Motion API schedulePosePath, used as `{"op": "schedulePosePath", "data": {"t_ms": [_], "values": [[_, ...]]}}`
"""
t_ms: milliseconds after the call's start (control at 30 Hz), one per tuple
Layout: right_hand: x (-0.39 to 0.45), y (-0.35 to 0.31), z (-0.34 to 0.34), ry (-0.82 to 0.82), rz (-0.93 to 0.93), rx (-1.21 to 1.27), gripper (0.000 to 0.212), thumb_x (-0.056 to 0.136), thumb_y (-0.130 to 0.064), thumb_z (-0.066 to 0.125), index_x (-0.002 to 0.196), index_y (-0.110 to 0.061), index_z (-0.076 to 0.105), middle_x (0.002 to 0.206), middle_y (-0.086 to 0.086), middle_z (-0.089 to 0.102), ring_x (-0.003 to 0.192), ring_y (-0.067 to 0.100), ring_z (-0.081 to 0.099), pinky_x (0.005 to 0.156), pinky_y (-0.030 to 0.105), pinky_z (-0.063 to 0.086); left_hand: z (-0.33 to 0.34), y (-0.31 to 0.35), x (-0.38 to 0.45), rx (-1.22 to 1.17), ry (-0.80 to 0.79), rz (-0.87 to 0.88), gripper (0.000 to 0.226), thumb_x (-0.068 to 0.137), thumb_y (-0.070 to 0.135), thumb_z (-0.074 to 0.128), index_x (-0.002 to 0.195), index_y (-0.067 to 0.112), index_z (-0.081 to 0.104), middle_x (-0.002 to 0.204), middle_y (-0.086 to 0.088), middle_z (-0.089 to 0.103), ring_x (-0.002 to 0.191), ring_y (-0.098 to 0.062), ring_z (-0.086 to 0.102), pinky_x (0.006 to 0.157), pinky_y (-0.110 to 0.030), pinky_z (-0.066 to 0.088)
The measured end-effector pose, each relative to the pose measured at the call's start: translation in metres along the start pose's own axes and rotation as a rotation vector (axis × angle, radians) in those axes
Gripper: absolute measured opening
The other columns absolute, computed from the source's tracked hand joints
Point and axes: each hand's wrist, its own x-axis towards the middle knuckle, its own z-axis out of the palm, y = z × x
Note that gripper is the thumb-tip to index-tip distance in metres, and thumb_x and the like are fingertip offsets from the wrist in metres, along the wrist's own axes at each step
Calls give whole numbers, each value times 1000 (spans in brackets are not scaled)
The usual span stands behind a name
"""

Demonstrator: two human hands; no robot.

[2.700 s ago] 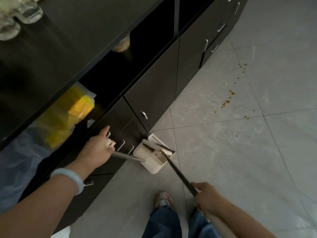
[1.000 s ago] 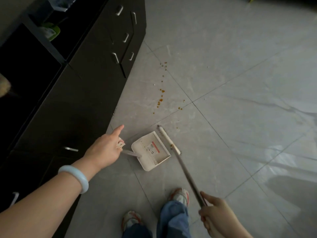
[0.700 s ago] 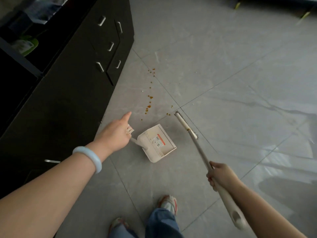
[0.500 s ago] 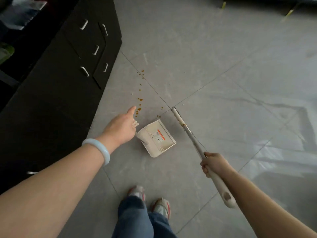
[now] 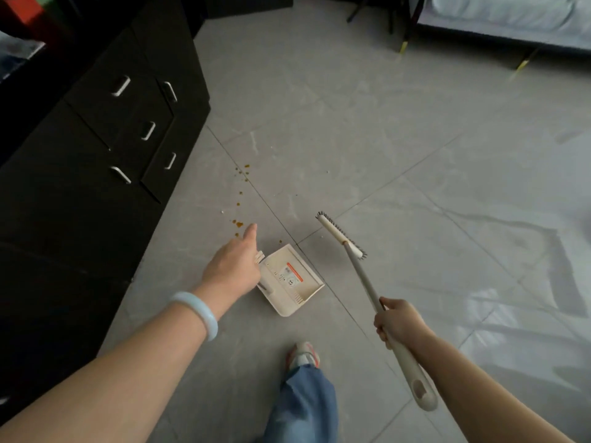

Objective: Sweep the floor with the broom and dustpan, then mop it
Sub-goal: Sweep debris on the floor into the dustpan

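Observation:
My left hand (image 5: pixel 233 266) grips the handle of a cream dustpan (image 5: pixel 292 281), index finger stretched forward; the pan hangs just over the grey tiled floor (image 5: pixel 367 129), its open mouth facing down right. My right hand (image 5: pixel 398 324) is closed round the long handle of a cream broom (image 5: pixel 361 273), whose bristled head (image 5: pixel 340 235) lies to the right of the pan, apart from it. A trail of small orange-brown crumbs (image 5: pixel 238 223) runs on the floor just beyond my left fingertips, toward the far cabinet corner. No mop is in view.
A black cabinet (image 5: pixel 105 148) with silver drawer handles lines the left side. A bed (image 5: pixel 505 14) on thin dark legs stands at the far right. My shoe (image 5: pixel 303 353) and a blue trouser leg (image 5: pixel 303 407) are at the bottom centre.
I have turned away from the cabinet and stepped toward the crumbs. Dustpan and broom came along, and the broom head swung out to the pan's right.

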Motion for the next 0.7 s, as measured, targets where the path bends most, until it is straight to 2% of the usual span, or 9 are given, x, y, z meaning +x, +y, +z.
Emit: {"op": "schedulePosePath", "data": {"t_ms": [233, 400, 533, 600, 633, 700], "values": [[81, -62, -59, -9, -24, -192, 63, 82, 3, 50, 143, -13, 42, 63, 12, 59, 36, 17, 49, 35, 19, 41, 5, 52, 46, 6, -74, -137, 79, 90, 16, 55, 154, 23, 8, 117, -11, 61, 107, -32, 60, 86, -39, 47], [126, -86, -90, -24, -74, -332, 60, 81, 4, 46, 140, -12, 47, 67, 12, 60, 39, 19, 53, 36, 23, 44, 13, 82, 71, 25, -122, -176, 78, 89, 13, 55, 153, 20, 11, 117, -11, 61, 108, -32, 60, 87, -41, 47], [162, -87, -105, -53, -78, -445, 57, 81, 2, 45, 137, -9, 48, 74, 15, 60, 33, 15, 54, 33, 21, 42, 16, 81, 83, 6, -103, -191, 76, 88, 17, 54, 152, 23, 12, 111, -9, 64, 101, -32, 62, 84, -42, 51], [171, -79, -105, -102, -56, -491, 47, 80, 1, 44, 126, -1, 54, 74, 15, 61, 31, 13, 54, 33, 20, 42, 16, 76, 81, -16, -108, -206, 78, 87, 18, 56, 151, 26, 13, 106, -5, 65, 96, -29, 63, 83, -42, 52], [171, -72, -104, -141, -40, -510, 42, 80, 1, 45, 120, 2, 56, 75, 15, 62, 33, 13, 55, 34, 20, 42, 16, 75, 79, -37, -112, -212, 78, 87, 19, 57, 151, 28, 13, 105, -2, 66, 94, -27, 64, 84, -42, 52], [166, -47, -101, -201, -22, -579, 36, 78, -6, 49, 112, -2, 59, 83, 13, 65, 50, 17, 62, 43, 20, 46, 17, 78, 76, -60, -117, -220, 79, 87, 20, 58, 151, 29, 13, 106, 3, 67, 94, -24, 64, 86, -42, 52]]}}
